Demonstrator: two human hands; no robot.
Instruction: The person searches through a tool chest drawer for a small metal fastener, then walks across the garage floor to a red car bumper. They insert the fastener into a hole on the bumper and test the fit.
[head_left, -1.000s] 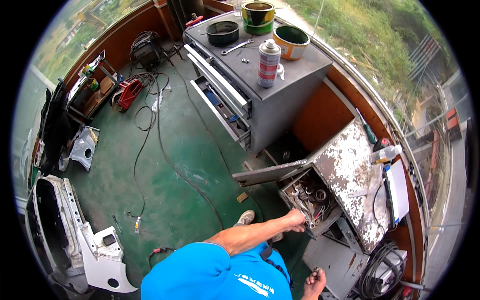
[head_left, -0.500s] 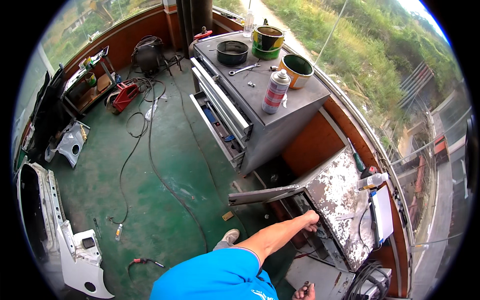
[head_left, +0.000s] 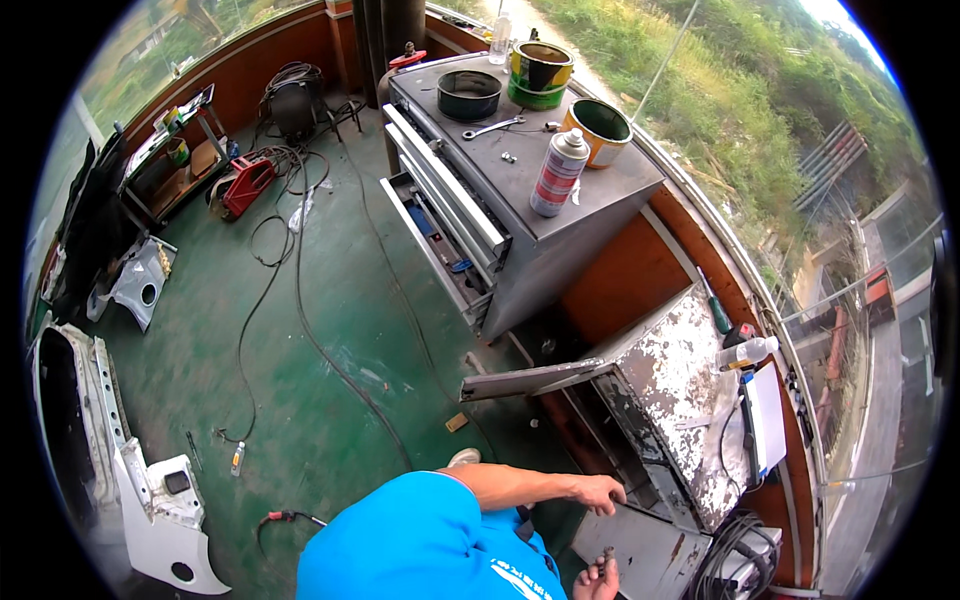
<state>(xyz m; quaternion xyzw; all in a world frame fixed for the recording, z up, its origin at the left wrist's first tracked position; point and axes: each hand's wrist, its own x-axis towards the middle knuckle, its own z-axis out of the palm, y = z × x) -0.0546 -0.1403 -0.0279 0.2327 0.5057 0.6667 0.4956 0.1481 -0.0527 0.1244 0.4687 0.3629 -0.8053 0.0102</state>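
My left hand (head_left: 600, 492) is just outside the open metal cabinet (head_left: 682, 390), above its pale lower door panel (head_left: 640, 548). Its fingers are apart and loosely bent, and I see nothing in them. Below it, near the lower edge, my right hand (head_left: 597, 580) is closed on a small dark metal piece (head_left: 608, 553) that sticks up from the fingers; its exact kind is too small to tell. White patches of worn paint cover the cabinet top. One cabinet door (head_left: 530, 382) stands swung out toward the grey tool chest. The cabinet's inside is dark and partly hidden.
The grey tool chest (head_left: 590, 225) has drawers pulled out and carries a spray can (head_left: 560, 175), open tins and a wrench (head_left: 493, 128). Cables (head_left: 340, 370) trail over the green floor. White car body panels (head_left: 170, 530) lie at left. Coiled cable (head_left: 735, 560) sits beside the cabinet.
My left hand has drawn back from the cabinet opening and come down nearer my right hand, its fist loosened. My right hand has shifted slightly, still holding the small dark piece.
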